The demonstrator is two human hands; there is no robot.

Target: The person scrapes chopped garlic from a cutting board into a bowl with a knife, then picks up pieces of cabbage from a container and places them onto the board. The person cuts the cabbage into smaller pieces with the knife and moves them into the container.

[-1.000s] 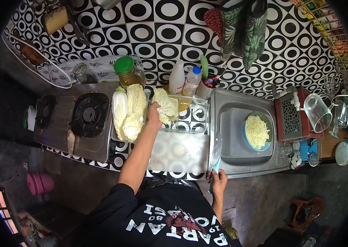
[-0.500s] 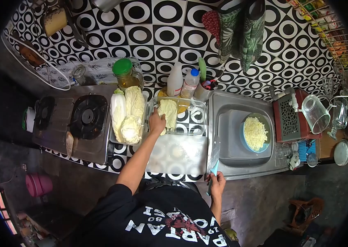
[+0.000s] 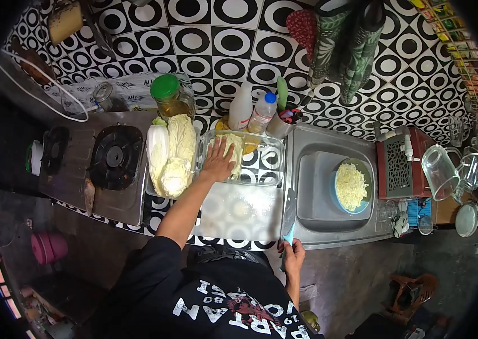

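Note:
My left hand (image 3: 218, 160) lies flat with fingers spread on pale napa cabbage leaves (image 3: 237, 148), which sit in the left part of a clear rectangular container (image 3: 276, 152). The palm hides part of the leaves. Down at the counter's front edge, my right hand (image 3: 292, 257) is closed round the light blue handle of a knife (image 3: 290, 217), its blade pointing away from me. Whole napa cabbages (image 3: 181, 138) lie in a tray just left of the container. Between me and the container is a whitish translucent cutting board (image 3: 242, 213).
A blue bowl of shredded cabbage (image 3: 351, 186) stands in the sink (image 3: 312, 186) on the right. Beyond the container are two bottles (image 3: 263, 113) and a green-lidded jar (image 3: 171, 96). The gas stove (image 3: 89, 169) is at left; a glass pitcher (image 3: 438, 172) hangs at right.
My left hand has gone from curled fingers at the leaves to lying flat and spread on top of them. The right hand keeps the knife in nearly the same place.

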